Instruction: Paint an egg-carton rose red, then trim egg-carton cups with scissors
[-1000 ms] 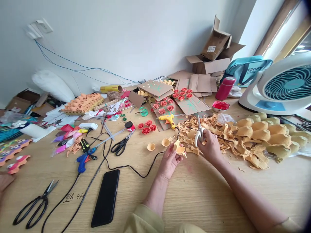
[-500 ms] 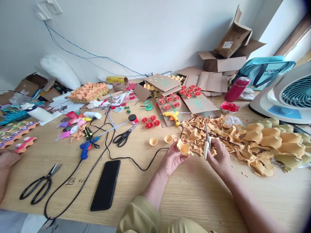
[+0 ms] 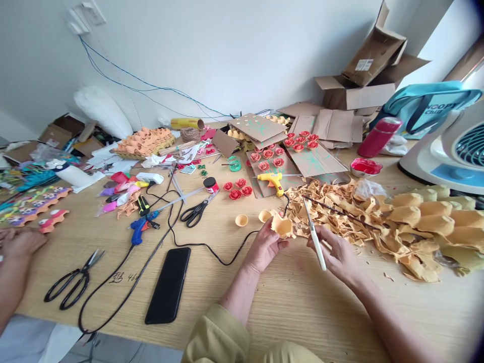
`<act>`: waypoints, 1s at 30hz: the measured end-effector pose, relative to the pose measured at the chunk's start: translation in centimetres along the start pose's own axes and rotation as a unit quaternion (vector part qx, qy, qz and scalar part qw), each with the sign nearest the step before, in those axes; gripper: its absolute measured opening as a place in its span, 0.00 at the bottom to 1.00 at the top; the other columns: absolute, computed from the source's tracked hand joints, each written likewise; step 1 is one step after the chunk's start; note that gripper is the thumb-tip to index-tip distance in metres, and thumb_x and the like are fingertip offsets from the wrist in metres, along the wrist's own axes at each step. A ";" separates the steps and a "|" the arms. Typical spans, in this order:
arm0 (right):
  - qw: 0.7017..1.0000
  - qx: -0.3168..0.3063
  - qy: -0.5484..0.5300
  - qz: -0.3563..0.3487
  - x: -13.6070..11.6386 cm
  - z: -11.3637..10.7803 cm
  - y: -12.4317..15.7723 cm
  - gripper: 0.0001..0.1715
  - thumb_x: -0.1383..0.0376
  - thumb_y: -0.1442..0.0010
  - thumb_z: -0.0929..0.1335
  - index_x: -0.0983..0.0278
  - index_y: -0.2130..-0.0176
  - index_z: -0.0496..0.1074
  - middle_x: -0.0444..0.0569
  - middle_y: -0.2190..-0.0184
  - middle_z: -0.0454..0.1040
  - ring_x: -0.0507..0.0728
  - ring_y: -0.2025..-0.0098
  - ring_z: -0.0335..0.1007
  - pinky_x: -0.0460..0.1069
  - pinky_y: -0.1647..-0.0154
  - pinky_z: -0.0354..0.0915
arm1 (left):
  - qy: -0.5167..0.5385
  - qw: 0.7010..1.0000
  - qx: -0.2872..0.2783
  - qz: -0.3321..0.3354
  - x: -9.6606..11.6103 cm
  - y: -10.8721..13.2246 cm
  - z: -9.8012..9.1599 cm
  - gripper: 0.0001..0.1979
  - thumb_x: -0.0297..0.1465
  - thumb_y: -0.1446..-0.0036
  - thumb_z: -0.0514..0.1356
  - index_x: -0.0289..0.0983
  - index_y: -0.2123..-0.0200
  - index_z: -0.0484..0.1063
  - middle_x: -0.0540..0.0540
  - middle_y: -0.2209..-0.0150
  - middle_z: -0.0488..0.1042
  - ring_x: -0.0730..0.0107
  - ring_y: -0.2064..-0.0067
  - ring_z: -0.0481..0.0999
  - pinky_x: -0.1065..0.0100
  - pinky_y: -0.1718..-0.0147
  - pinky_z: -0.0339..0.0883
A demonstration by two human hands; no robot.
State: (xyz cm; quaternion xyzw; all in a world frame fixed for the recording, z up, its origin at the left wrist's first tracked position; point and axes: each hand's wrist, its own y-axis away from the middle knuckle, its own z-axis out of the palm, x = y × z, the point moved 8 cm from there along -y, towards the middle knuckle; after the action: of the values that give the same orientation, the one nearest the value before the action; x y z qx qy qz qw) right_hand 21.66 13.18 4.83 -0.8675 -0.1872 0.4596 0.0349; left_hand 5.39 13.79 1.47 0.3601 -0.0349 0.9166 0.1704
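My left hand [image 3: 263, 248] is closed on a yellow egg-carton cup [image 3: 282, 226] with a ragged, wavy rim. In my right hand [image 3: 338, 253] is a pair of white-handled scissors [image 3: 316, 242], its blades pointing away from me and up, a little apart from the cup. Two trimmed cups, a small round cup [image 3: 241, 220] and another cup [image 3: 265, 216], lie just beyond my left hand. Behind and to the right of both hands spreads a heap of torn yellow carton scraps [image 3: 333, 206].
A yellow glue gun [image 3: 273, 181] rests on cardboard near red paper roses [image 3: 237, 189]. Uncut carton cups [image 3: 434, 217] stand at the right. Black scissors [image 3: 75, 280], a phone [image 3: 168, 285] and a blue glue gun [image 3: 139, 230] with its cable lie left. Another person's hand [image 3: 24, 243] rests far left.
My right hand has turned the scissors, so their white handle now shows lengthwise. The cup in my left hand has shifted slightly left and up. The whole view has swung a little left.
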 end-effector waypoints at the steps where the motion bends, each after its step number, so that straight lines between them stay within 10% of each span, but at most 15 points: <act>1: 1.000 -0.010 -0.002 0.001 0.0 0.1 0.0 0.12 0.57 0.32 0.62 0.60 0.65 0.65 0.45 0.70 0.71 0.55 0.67 0.68 0.49 0.65 0.65 | -0.006 1.000 0.002 0.006 0.2 0.0 0.0 0.30 0.33 0.48 0.70 0.42 0.41 0.69 0.43 0.49 0.76 0.64 0.55 0.80 0.72 0.62 0.72; 13: 0.994 -0.069 0.086 -0.018 0.2 1.5 0.2 0.11 0.54 0.36 0.67 0.59 0.62 0.68 0.47 0.70 0.75 0.58 0.68 0.69 0.51 0.65 0.63 | -0.126 0.978 0.078 0.146 3.0 0.2 -2.0 0.27 0.33 0.50 0.72 0.42 0.47 0.71 0.45 0.44 0.73 0.61 0.45 0.72 0.64 0.49 0.69; 30: 0.981 -0.136 0.134 -0.044 -0.5 2.6 0.3 0.10 0.56 0.33 0.63 0.60 0.60 0.65 0.50 0.64 0.76 0.60 0.62 0.71 0.55 0.57 0.61 | -0.186 0.969 0.059 0.150 2.9 0.5 -0.2 0.28 0.36 0.54 0.75 0.40 0.50 0.70 0.43 0.50 0.75 0.60 0.46 0.74 0.61 0.45 0.67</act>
State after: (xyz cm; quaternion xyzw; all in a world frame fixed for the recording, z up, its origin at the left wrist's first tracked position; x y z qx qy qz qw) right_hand 19.36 12.41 3.63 -0.9087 -0.2795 0.3076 -0.0381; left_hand 3.14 14.20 3.28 0.5244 -0.0650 0.8490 0.0003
